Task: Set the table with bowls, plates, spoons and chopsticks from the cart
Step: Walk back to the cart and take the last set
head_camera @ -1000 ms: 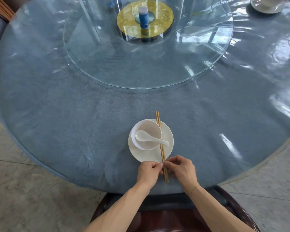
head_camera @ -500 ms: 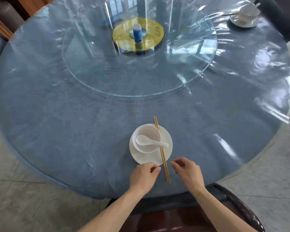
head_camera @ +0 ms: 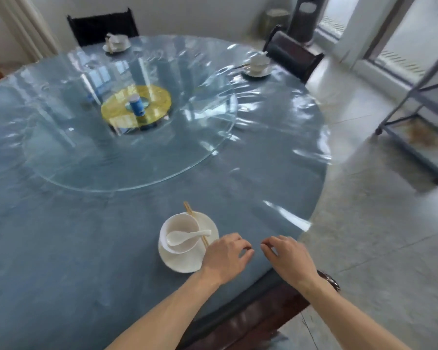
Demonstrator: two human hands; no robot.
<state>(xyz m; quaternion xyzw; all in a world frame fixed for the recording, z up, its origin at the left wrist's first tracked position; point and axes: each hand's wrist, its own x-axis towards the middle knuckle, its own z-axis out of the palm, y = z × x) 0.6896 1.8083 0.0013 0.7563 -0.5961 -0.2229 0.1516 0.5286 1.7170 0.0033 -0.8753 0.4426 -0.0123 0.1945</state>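
Chopsticks (head_camera: 195, 224): I see them on the plate (head_camera: 208, 226), by the bowl (head_camera: 180, 232).
Left hand (head_camera: 225, 256): loose fingers over their near end, holding nothing.
Right hand (head_camera: 287, 256): loose too, off to the side.

bowl (head_camera: 180, 231) glossy white ceramic | chopsticks (head_camera: 195, 224) wood | table (head_camera: 86, 248) blue cloth (under shiny plastic)

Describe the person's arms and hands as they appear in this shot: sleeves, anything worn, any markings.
Both forearms are bare, with no sleeves in view up to the frame's edge. The left hand and right hand wear no gloves, and no rings, watch or wristband can be made out, though the picture is somewhat blurred. No markings show on either arm.
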